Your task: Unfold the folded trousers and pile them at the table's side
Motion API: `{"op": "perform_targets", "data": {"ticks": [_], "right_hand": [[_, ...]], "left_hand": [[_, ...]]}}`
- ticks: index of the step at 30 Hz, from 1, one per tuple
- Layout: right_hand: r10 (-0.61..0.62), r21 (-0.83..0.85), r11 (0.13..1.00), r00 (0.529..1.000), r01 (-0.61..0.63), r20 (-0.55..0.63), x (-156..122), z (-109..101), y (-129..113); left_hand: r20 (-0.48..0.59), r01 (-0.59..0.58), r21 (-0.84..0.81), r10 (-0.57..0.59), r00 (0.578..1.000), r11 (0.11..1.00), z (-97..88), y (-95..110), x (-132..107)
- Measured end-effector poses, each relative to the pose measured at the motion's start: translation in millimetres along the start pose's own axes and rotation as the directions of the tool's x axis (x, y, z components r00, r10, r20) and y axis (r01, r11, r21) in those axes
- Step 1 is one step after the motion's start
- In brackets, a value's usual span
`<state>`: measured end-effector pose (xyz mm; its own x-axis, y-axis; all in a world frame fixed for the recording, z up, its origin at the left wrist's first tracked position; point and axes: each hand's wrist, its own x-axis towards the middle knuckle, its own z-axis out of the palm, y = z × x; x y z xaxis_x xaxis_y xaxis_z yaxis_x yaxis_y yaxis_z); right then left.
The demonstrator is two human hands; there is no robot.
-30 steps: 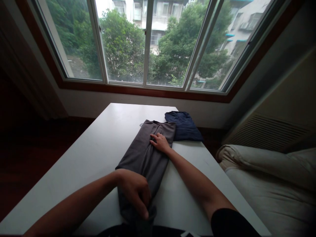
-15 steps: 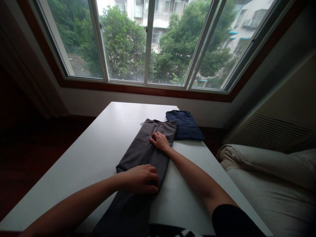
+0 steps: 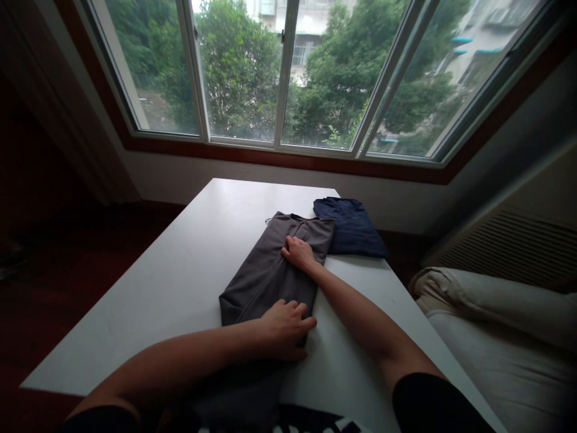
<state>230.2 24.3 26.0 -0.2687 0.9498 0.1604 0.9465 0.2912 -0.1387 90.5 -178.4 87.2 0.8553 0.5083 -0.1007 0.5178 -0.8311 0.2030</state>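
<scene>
A pair of dark grey trousers (image 3: 274, 282) lies lengthwise on the white table (image 3: 189, 270), apparently folded in half, its waist end away from me and its near end dim by my body. Across its lower part rests my left hand (image 3: 288, 331), open, fingers spread and reaching over the right edge of the cloth. Farther up, below the waist, my right hand (image 3: 299, 252) lies on the trousers with bent fingers apart and the tips on the fabric. Beside the waist end is a folded navy garment (image 3: 351, 228), touching or slightly under the grey cloth.
A wide window (image 3: 279, 78) stands beyond the table, with trees outside. To the right is a beige padded seat (image 3: 500, 337) close to the table's edge. A curtain (image 3: 90, 138) hangs at the left above the dark red floor (image 3: 90, 252).
My left hand has moved right across the trousers to their right edge, and its fingers have spread. My right hand stays on the cloth. The view has shifted slightly.
</scene>
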Motion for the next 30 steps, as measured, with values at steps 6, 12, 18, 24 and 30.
{"op": "perform_targets", "data": {"ticks": [6,12,18,24,30], "right_hand": [[0.1,0.09,0.99,0.994,-0.105,0.053,28,-19,33],[0.39,0.006,0.921,0.919,-0.39,-0.06,45,-23,79],[0.303,0.056,0.951,0.953,-0.303,0.007,46,-4,63],[0.067,0.156,0.984,0.992,-0.084,0.108,46,-14,63],[-0.387,0.425,0.87,0.879,0.249,0.278,26,-35,85]], "left_hand": [[0.062,0.138,-0.035,-0.136,0.989,0.99,2.4,-16,-11],[0.061,0.213,-0.021,-0.211,0.975,0.977,-12.8,-61,-51],[0.068,0.286,-0.036,-0.284,0.957,0.957,-26.8,-125,-93],[-0.019,0.384,-0.329,-0.413,0.911,0.863,-47.4,-174,-125],[-0.185,0.461,-0.524,-0.624,0.759,0.716,-58.5,-203,-137]]}}
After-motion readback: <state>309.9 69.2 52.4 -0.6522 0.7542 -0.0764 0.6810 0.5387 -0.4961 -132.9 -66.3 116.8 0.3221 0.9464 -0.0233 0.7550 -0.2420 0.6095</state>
